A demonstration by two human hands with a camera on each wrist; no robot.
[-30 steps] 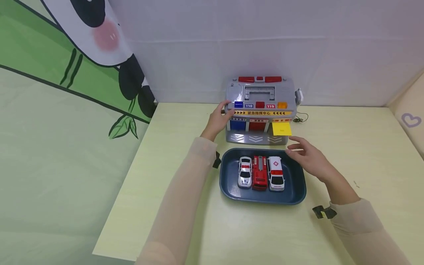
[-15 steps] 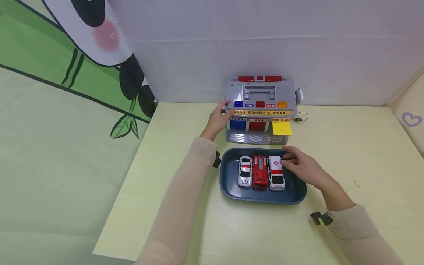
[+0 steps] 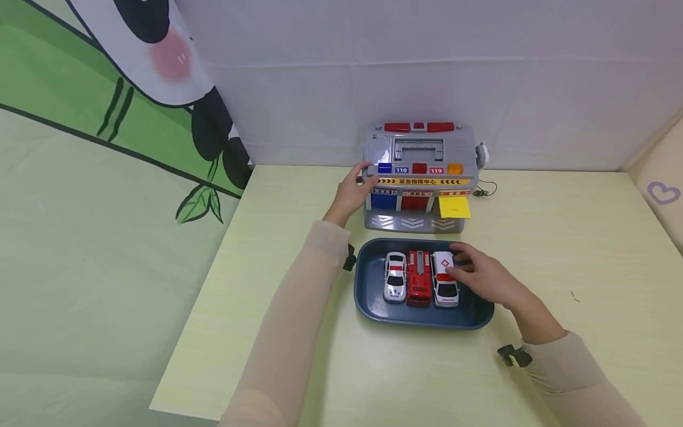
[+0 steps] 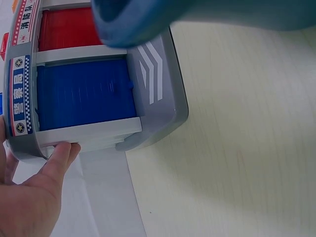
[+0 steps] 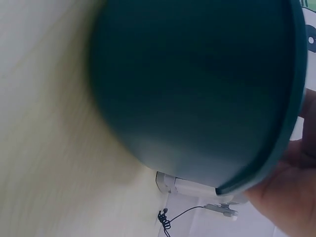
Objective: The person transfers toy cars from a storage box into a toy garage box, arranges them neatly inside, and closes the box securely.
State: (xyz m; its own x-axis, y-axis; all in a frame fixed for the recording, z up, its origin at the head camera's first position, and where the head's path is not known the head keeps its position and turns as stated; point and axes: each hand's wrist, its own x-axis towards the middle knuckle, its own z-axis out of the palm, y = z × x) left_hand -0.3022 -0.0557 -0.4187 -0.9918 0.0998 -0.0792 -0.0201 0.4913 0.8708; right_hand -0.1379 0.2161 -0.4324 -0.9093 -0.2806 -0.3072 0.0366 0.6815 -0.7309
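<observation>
Grey plastic box-shaped toy garage w/ a moulded handle (image 3: 418, 151) stands at the back of the pale wood-grain table (image 3: 256, 249); person's left hand (image 3: 349, 194) rests on its left end, fingers fairly straight, pressing rather than wrapped round, prob. to steady it b/c hollow plastic could slide. Rounded-rectangular dark-blue tray (image 3: 368, 311) sits just in front, prob. to keep its load together & w/in easy reach. In it, side by side, lengthwise toward the person: silver-white toy police car (image 3: 395, 292), red toy fire engine (image 3: 418, 290), white toy ambulance w/ red cross & stripe (image 3: 445, 292), rightmost. Right hand (image 3: 488, 277) is over the tray's far right, thumb at the ambulance roof, fingers near its rear; can't tell if it grasps or only touches. Garage's yellow flap (image 3: 453, 207) juts out; blue door (image 4: 86, 94) & red door (image 3: 414, 204) look closed.

Left-wrist cam shows a fingertip against the white strip beside the blue door, contact the head cam misses. Right-wrist cam: tray wall blocks the ambulance, but the dark coiled cable (image 5: 164, 219) clearly runs to a pale grey piece (image 5: 220, 210), tiny in head view
</observation>
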